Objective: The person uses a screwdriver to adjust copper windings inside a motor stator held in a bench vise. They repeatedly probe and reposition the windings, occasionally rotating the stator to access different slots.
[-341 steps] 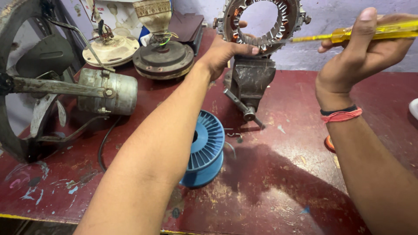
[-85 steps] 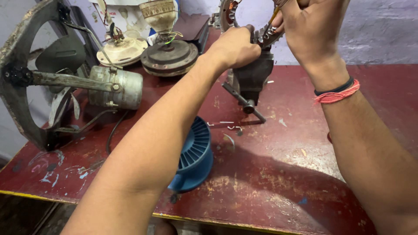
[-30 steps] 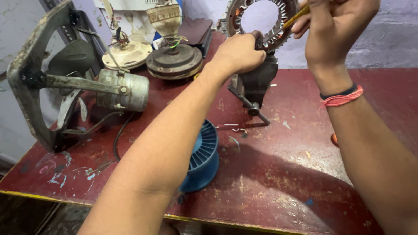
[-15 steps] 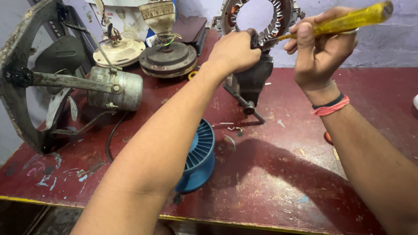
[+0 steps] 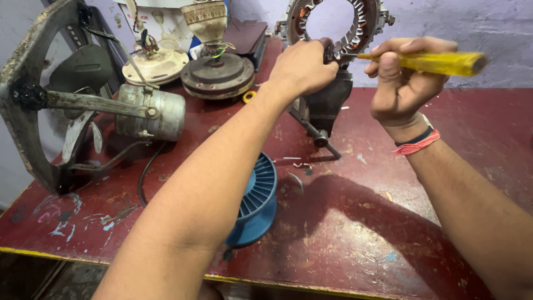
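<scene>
right hand (image 5: 402,89) holds yellow screwdriver (image 5: 427,62) at vise-clamped stator ring (image 5: 361,28).

left arm: bare, stretched forward and up across the middle of the view, elbow low near the bottom edge. left hand (image 5: 302,66): curled into a loose fist, knuckles up, fingers wrapped tight, back facing the camera. right arm: bare, entering from the lower right corner, forearm angled up and leftward, dark and red bands around the wrist. right hand (image 5: 402,83): closed in a grip, thumb uppermost, fingers folded under, level with the left, just beside it.
</scene>
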